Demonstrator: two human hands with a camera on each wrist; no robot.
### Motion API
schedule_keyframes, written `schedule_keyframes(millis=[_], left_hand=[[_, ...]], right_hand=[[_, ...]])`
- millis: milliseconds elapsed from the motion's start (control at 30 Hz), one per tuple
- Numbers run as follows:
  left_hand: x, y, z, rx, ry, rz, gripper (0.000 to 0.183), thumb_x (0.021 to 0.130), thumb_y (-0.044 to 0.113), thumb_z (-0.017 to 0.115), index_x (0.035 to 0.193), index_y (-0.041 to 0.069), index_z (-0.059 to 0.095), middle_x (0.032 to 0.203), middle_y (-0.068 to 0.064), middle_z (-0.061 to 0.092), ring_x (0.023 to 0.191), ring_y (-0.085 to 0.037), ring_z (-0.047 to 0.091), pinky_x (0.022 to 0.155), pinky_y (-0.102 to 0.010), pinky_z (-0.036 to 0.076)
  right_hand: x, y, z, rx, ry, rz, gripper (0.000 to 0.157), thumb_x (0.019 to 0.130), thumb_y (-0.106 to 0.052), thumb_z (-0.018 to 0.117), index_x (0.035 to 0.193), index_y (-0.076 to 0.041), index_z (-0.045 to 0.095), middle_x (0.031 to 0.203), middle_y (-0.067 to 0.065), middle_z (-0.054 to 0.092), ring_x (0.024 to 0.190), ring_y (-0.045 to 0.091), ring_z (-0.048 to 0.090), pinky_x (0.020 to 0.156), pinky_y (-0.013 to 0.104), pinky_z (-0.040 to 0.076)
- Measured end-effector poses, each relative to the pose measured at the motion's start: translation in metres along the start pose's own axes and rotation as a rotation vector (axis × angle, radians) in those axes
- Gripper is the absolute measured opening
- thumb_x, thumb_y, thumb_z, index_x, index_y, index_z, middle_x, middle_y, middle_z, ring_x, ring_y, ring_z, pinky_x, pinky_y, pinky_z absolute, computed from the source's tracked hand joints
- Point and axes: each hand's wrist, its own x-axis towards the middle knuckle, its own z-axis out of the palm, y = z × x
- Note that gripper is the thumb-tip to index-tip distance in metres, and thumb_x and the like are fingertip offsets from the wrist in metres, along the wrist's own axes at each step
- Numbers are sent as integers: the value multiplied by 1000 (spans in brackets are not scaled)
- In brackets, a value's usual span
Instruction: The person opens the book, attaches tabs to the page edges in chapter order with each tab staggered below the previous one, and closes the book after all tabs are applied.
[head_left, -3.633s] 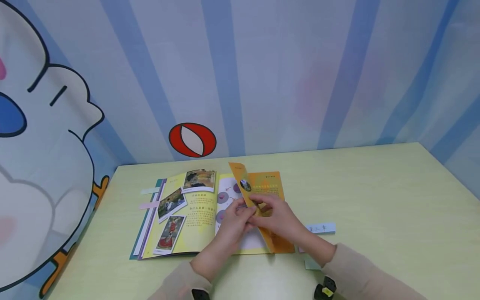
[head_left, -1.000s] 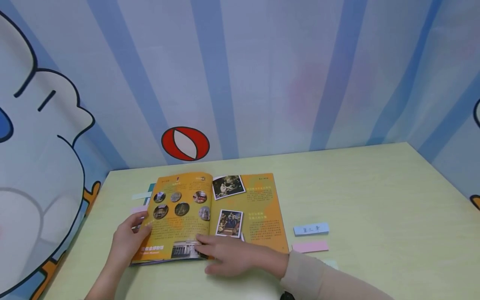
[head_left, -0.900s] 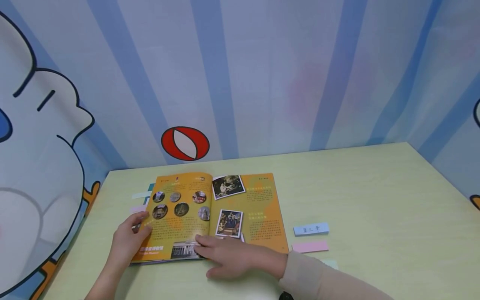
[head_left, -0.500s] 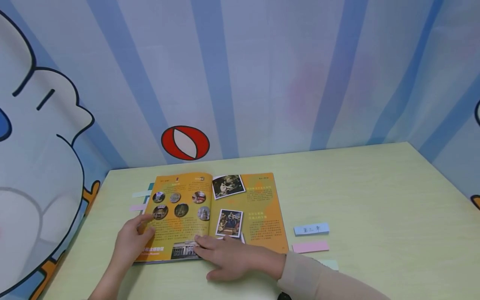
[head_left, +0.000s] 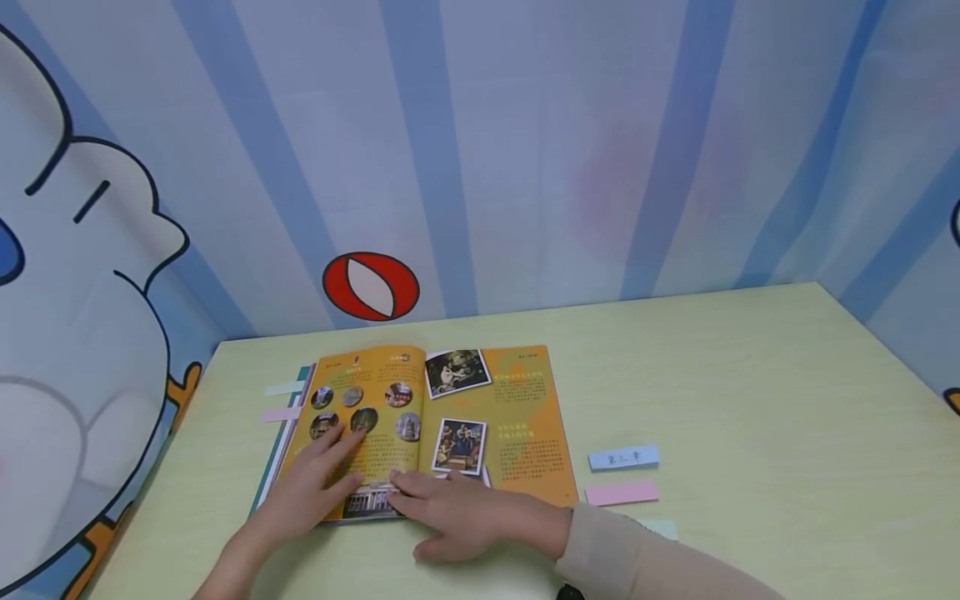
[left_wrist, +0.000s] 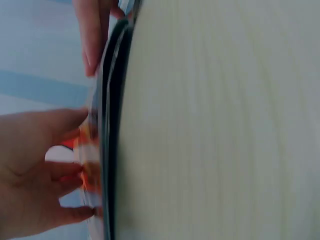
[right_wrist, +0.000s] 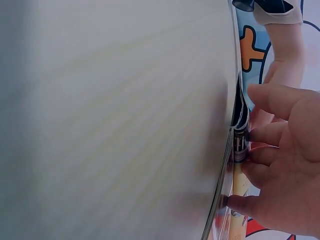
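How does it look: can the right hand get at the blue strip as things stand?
Probably yes: the blue strip lies uncovered on the table beside the book, and nothing seems to block it; the right hand would just have to leave the book.

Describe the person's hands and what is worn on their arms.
The left hand and right hand are both ungloved. The right sleeve is plain beige, with a black object partly showing beside it; the left cuff looks pale, with a black piece beside it.
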Motion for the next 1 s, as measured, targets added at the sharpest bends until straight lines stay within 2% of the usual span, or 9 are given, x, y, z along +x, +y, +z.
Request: schedule_keyframes(millis=[133,200,267,400,500,633,867,1000], left_hand=[[0,17,4,-58,-82,166,50,96,37,49,143,19,40,151,-15,24,136,-40,22,102,-61,24],[2,24,6,-64,-93,230,48,98,35,46,142,18,41,151,-13,25,137,-37,22,104,-59,24],[4,30,8,-42,-90,257,45,98,31,46,141,15,43,150,-11,27,136,-35,24,105,-57,25],[7,34,11,-17,-90,251,42,100,24,44,138,9,46,149,-13,30,135,-35,27,105,-55,26],[8,36,13,-28,-92,236,40,100,22,42,137,7,47,148,-14,30,134,-37,28,104,-55,26],[9,38,14,-22,-83,212,39,100,21,42,137,8,48,148,-13,31,134,-37,29,104,-55,27],[9,42,14,7,-59,171,37,99,21,45,134,11,52,147,-11,34,134,-35,30,104,-54,28],[9,44,16,66,-28,211,34,98,21,49,129,11,57,145,-14,37,132,-35,33,104,-52,29]], right_hand=[[-1,-1,-1,10,6,2,66,94,-36,53,149,-13,23,155,4,11,140,15,11,103,56,27],[-1,-1,-1,14,14,-1,67,94,-35,54,149,-12,23,155,4,10,140,14,12,103,57,28],[0,-2,-1,9,25,-5,67,93,-35,55,148,-11,24,155,4,11,140,14,13,102,57,29],[-1,0,0,-2,31,-22,66,93,-32,55,147,-10,26,155,5,12,140,14,14,102,55,30],[-4,3,-1,-1,31,-59,63,93,-30,56,146,-7,30,154,8,16,139,16,16,107,43,29],[-9,10,-5,75,23,-119,58,94,-25,54,143,-3,34,152,10,21,138,17,22,108,27,25],[-25,27,-8,207,34,-105,50,96,-23,50,142,-6,39,146,8,36,136,20,28,109,29,25],[-38,37,-13,294,86,-55,45,96,-21,50,139,-8,44,142,4,43,133,19,34,108,31,28]])
